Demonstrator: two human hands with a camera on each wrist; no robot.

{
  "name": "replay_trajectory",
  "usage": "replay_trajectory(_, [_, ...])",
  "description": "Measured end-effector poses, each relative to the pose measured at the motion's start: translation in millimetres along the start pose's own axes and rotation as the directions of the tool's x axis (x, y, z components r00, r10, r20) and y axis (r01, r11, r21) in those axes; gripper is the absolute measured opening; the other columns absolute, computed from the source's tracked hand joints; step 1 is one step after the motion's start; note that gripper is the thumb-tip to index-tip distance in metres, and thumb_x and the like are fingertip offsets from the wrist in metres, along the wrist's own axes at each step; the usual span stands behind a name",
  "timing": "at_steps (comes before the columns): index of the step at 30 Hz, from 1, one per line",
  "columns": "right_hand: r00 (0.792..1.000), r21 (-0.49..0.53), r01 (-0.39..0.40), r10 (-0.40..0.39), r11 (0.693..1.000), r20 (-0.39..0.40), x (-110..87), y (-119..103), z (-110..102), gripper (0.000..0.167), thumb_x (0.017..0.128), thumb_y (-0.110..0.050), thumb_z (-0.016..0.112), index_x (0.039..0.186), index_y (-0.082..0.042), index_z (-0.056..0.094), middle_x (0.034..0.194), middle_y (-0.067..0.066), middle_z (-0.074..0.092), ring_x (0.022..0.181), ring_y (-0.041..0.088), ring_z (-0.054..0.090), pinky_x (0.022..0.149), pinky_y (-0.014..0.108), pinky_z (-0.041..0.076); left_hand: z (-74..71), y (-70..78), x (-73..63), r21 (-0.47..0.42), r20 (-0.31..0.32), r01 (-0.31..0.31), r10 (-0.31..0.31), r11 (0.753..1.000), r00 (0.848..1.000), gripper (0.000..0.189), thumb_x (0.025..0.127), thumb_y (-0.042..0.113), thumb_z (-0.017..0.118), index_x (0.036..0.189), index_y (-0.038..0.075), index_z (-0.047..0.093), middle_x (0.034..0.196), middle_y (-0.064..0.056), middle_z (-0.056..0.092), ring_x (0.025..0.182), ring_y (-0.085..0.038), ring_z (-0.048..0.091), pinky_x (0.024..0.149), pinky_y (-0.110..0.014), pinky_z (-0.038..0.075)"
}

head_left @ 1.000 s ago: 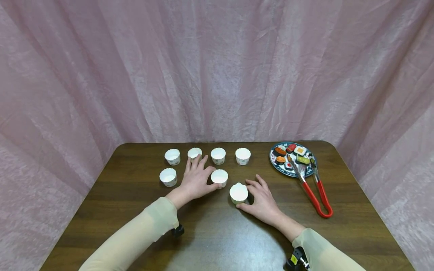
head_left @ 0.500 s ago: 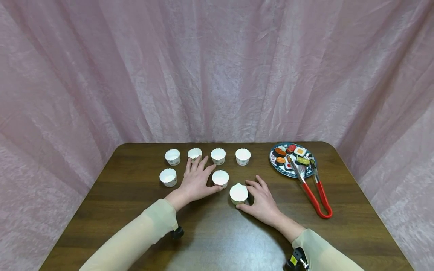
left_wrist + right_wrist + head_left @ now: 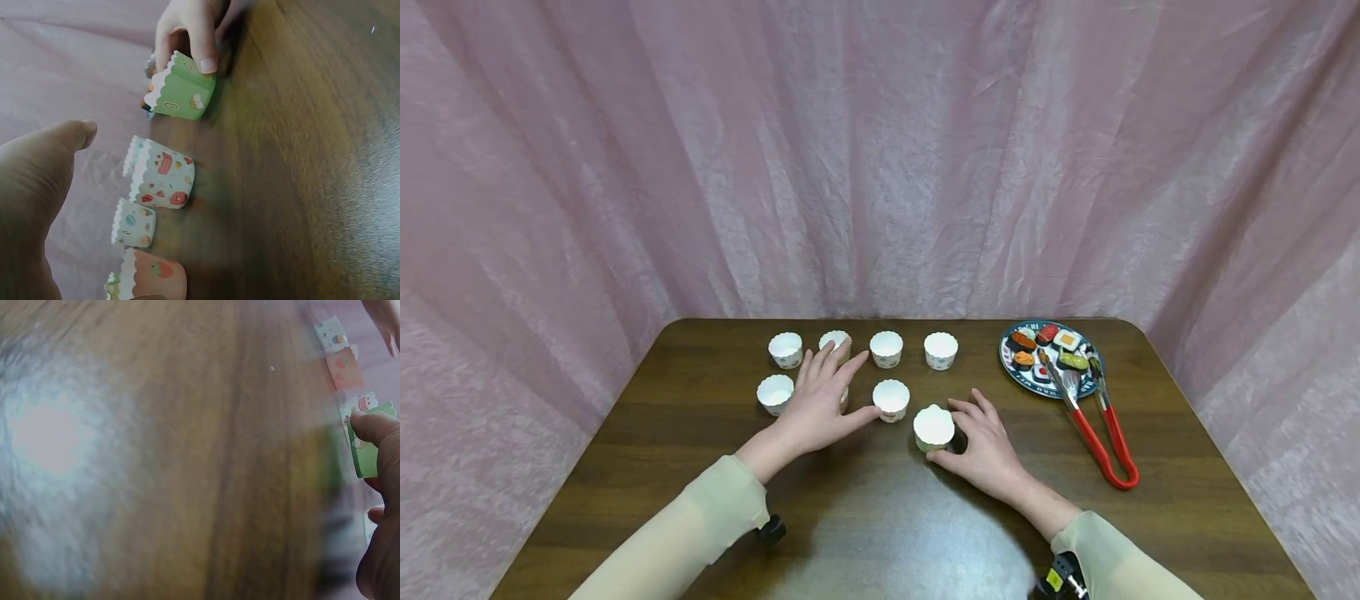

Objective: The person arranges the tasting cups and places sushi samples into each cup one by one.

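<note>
My right hand pinches a green paper baking cup between thumb and fingers, at the right end of the front row. The cup stands upright. My left hand is spread over the cups to the left, holding nothing. Its thumb points at a white printed baking cup, and the left wrist view shows a gap between them. A peach-coloured baking cup is mostly hidden under that hand in the head view. Left of the hand stands another front-row cup.
Behind, a back row of several white-rimmed cups stands near the table's far edge. At the back right, a patterned plate bears several sushi pieces. Red-handled tongs lean on it. A pink curtain hangs behind the table.
The white printed cup shifted slightly right under my left thumb, then my left hand drew away to the left with fingers spread. My right hand stays on the green cup.
</note>
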State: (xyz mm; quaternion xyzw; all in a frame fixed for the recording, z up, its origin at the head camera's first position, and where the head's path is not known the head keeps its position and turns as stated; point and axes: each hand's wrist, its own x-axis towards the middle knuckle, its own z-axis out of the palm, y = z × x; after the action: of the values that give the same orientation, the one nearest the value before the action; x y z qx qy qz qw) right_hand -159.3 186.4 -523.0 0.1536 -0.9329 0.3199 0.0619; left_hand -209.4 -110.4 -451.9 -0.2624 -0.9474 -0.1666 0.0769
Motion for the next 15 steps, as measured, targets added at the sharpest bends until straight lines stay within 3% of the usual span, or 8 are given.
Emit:
replay_trajectory(7, [1.0, -0.001, -0.001, 0.001, 1.0, -0.025, 1.5, 0.9, -8.5, 0.06, 0.079, -0.046, 0.087, 0.12, -0.006, 0.071, 0.148, 0.01, 0.054, 0.151, 0.042, 0.02, 0.116, 0.067, 0.02, -10.6, 1.4, -18.9, -0.084, -0.053, -0.058, 0.054, 0.995, 0.997, 0.088, 0.091, 0.065, 0.066, 0.16, 0.019, 0.037, 0.167, -0.012, 0.023, 0.154, -0.037, 0.012, 0.121, -0.062, 0.001])
replay_trajectory(11, [1.0, -0.004, 0.002, -0.002, 1.0, -0.03, 0.8, 1.4, -13.3, 0.062, 0.079, -0.046, 0.087, 0.122, -0.005, 0.071, 0.149, 0.01, 0.053, 0.151, 0.043, 0.021, 0.116, 0.067, 0.021, -10.0, 4.0, -31.9, -0.077, -0.055, -0.104, 0.1, 0.992, 0.993, 0.086, 0.09, 0.061, 0.069, 0.159, 0.019, 0.039, 0.167, -0.009, 0.023, 0.155, -0.033, 0.012, 0.12, -0.064, 0.007])
replay_trajectory(15, [1.0, 0.012, -0.008, 0.008, 1.0, -0.03, 0.8, 1.2, -20.2, 0.061, 0.079, -0.045, 0.087, 0.123, -0.006, 0.071, 0.149, 0.011, 0.053, 0.151, 0.042, 0.02, 0.115, 0.067, 0.02, -7.0, 8.0, -45.9, -0.062, -0.033, -0.149, 0.148, 0.987, 0.988, 0.082, 0.091, 0.058, 0.07, 0.157, 0.017, 0.042, 0.166, -0.009, 0.029, 0.153, -0.034, 0.022, 0.12, -0.061, 0.017])
